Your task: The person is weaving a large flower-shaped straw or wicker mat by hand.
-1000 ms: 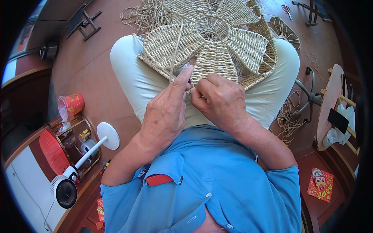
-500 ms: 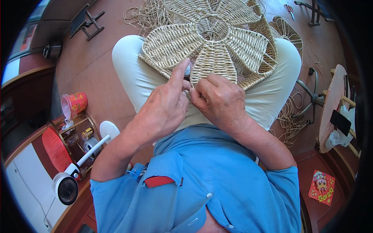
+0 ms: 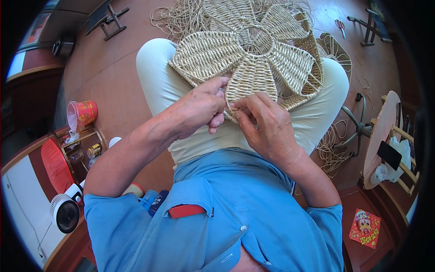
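Note:
Across my thighs rests a woven straw basket (image 3: 251,77) with petal-shaped panels around a ring-like centre, in pale twisted cord. My left hand (image 3: 204,108) is at the near edge, its fingers curled around the rim beside the nearest petal; the index fingertip reaches into the gap left of that petal. Close by, my right hand (image 3: 267,119) pinches a short piece of straw cord (image 3: 231,106) at the petal's lower left corner. The fingers partly cover the cord, so its full length is hidden.
Loose cord (image 3: 179,20) lies heaped beyond the basket, with more cord (image 3: 333,149) on the floor at right. Scissors (image 3: 340,28) lie at the far right. A red bucket (image 3: 86,113) and a white fan (image 3: 65,212) stand left. A round board (image 3: 383,136) stands right.
My left hand has turned, its raised index finger now bent down at the gap. My right hand has shifted slightly right and down, and cord now shows at its fingertips.

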`<state>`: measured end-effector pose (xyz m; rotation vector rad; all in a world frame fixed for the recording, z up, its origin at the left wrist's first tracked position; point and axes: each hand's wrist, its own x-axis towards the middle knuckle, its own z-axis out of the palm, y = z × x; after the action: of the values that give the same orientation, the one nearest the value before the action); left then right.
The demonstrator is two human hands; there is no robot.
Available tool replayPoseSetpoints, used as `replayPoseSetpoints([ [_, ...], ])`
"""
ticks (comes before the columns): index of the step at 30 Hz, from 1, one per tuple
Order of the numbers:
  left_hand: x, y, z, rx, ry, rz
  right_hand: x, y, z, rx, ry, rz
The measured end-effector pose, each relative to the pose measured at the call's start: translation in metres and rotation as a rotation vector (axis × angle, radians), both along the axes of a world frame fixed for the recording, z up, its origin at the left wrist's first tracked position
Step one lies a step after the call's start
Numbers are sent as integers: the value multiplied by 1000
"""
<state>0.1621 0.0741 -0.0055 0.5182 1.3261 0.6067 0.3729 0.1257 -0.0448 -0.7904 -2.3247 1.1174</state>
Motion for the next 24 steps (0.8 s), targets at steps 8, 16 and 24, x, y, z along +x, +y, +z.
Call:
replayPoseSetpoints([
  [8, 4, -9, -21, -14, -161, 89, 4, 8, 10, -119, -151, 73],
  [16, -1, -26, -15, 149, 57, -39, 0, 5, 7, 214, -282, 267],
  [24, 12, -39, -11, 753, 645, -92, -13, 2, 20, 107, -214, 214],
])
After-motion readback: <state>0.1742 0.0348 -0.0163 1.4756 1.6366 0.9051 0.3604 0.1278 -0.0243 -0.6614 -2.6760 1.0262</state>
